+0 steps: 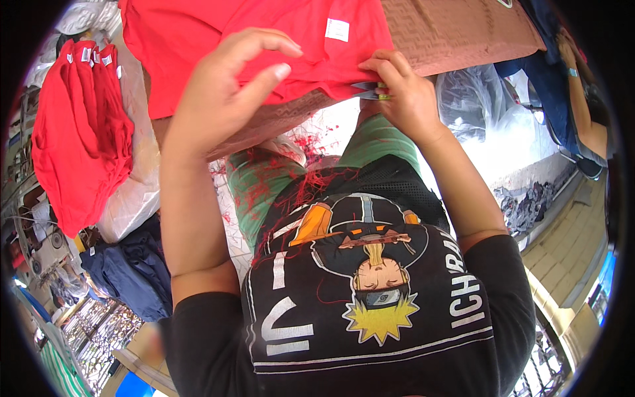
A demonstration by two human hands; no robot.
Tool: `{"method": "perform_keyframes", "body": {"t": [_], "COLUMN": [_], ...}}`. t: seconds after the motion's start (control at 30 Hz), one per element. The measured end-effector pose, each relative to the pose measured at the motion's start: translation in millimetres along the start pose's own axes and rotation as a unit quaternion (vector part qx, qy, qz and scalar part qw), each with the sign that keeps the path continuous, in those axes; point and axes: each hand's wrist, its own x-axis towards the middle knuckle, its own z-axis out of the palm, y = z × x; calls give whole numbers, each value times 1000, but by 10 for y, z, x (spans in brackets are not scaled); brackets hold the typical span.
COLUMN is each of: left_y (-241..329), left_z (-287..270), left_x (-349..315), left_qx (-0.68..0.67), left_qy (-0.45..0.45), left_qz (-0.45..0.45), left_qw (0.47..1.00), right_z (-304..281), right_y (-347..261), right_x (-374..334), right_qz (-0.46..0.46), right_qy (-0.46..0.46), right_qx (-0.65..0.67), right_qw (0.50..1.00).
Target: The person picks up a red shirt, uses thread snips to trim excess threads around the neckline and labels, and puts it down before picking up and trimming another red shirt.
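A red garment (264, 26) with a white label (337, 30) lies spread over a table with a brown patterned cover (463, 33). My left hand (221, 92) is raised over the garment's left part, thumb and fingers apart, holding nothing. At the garment's near edge, my right hand (407, 92) is closed around small thread snips (382, 93) with yellow-green on the handle. Their dark blades point left, beside the red hem. The right thumb and finger are at the cloth; whether they also pinch it is hard to make out.
Several red garments (83, 139) hang in a pile at the left, above dark blue clothing (132, 271). Red thread scraps (311, 188) litter my lap and the floor. A clear plastic bag (473, 99) stands right of the table. Another person's arm (585, 106) shows at the far right.
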Motion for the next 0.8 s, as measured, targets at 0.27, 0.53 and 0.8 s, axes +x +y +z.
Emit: {"method": "perform_keyframes", "body": {"t": [0.27,0.53,0.8], "left_y": [-621,-544,-482], "left_z": [173,291,928], "left_x": [69,422,540], "left_qx": [3,268,83], "left_qy": [90,165,157], "left_qz": [-161,-7,-37], "left_qw": [983,949,983], "right_z": [-175,-79,-34], "right_y": [62,138,227], "right_x": [107,255,213], "right_qz": [245,320,307], "right_qy": [41,5,6], "right_qx": [261,242,245], "right_qw": [933,916,919]}}
